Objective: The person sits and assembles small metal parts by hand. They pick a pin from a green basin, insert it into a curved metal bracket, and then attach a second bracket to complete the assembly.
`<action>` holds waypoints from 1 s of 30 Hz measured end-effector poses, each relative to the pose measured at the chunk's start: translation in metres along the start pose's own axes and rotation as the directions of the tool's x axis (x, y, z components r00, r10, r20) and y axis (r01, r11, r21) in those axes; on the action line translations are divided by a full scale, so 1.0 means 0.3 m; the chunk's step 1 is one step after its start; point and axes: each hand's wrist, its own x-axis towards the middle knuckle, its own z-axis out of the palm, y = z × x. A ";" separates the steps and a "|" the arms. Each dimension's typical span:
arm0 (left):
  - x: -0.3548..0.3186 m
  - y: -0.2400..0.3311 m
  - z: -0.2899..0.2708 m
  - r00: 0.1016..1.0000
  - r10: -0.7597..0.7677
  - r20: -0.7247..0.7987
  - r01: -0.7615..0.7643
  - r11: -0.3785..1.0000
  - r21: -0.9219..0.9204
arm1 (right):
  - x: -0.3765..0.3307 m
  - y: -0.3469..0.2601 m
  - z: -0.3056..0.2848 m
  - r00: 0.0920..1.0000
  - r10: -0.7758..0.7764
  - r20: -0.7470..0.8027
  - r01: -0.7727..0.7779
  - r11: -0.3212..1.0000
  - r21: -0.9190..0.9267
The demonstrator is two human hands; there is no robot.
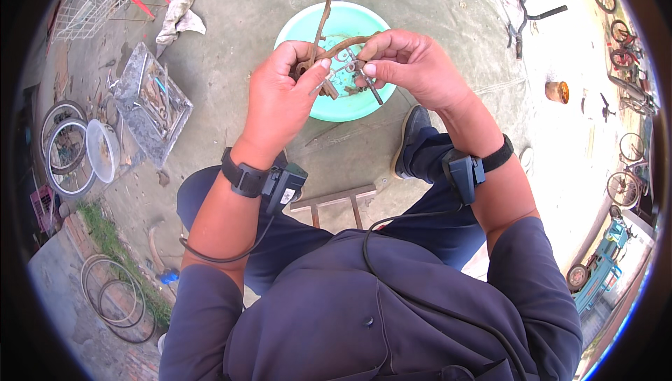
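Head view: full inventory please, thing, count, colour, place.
rusty metal part: 1, brown, held in both hands over the basin
basin: 1, light green, ground ahead
metal tray: 1, grey, ground left, holds tools
rag: 1, white, upper left
wire basket: 1, white, top left
bicycle rims: 2, far left
clear bowl: 1, beside rims
tin can: 1, rusty orange, right
handlebar: 1, black, upper right
left hand: 1, grips part
right hand: 1, pinches part
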 end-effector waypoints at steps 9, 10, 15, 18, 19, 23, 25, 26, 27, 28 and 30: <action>0.002 0.004 0.005 0.996 0.019 0.088 -0.021 0.999 0.029 | 0.000 0.009 0.009 1.000 0.030 -0.001 -0.030 1.000 -0.001; 0.000 0.005 0.009 0.995 0.036 0.092 -0.039 0.999 0.033 | 0.000 0.012 0.010 0.999 0.037 -0.009 -0.037 0.999 -0.004; -0.006 0.001 0.010 0.990 0.037 0.133 -0.038 0.999 0.000 | -0.001 0.023 0.012 0.999 0.026 -0.046 -0.026 1.000 0.008; -0.006 -0.010 0.009 0.986 0.006 0.167 -0.009 1.000 0.017 | 0.000 0.030 0.022 0.997 -0.008 -0.079 0.012 0.999 0.044; -0.003 -0.013 0.004 0.983 -0.015 0.185 0.010 1.000 0.028 | 0.000 0.031 0.024 0.995 -0.013 -0.099 0.017 0.999 0.045; -0.007 -0.022 0.007 0.975 -0.035 0.217 0.032 0.999 0.018 | -0.003 0.022 0.013 0.997 0.007 -0.071 -0.014 0.996 -0.086; -0.006 -0.022 0.008 0.971 -0.033 0.235 0.038 0.999 -0.016 | -0.005 0.029 0.014 0.997 0.004 -0.081 -0.012 0.994 -0.107; -0.005 -0.021 0.008 0.968 -0.045 0.246 0.055 0.998 -0.033 | -0.004 0.033 0.013 0.996 0.007 -0.087 -0.017 0.993 -0.116; -0.004 -0.020 0.007 0.968 -0.029 0.248 0.037 0.999 -0.026 | -0.001 0.037 0.011 0.997 -0.010 -0.073 0.001 0.993 -0.120; -0.004 -0.019 0.006 0.967 -0.026 0.252 0.032 0.999 -0.019 | 0.000 0.040 0.009 0.998 -0.028 -0.060 0.020 0.992 -0.124; -0.004 -0.017 0.004 0.964 -0.042 0.262 0.048 0.999 -0.015 | -0.002 0.040 0.002 0.998 -0.031 -0.051 0.021 0.984 -0.177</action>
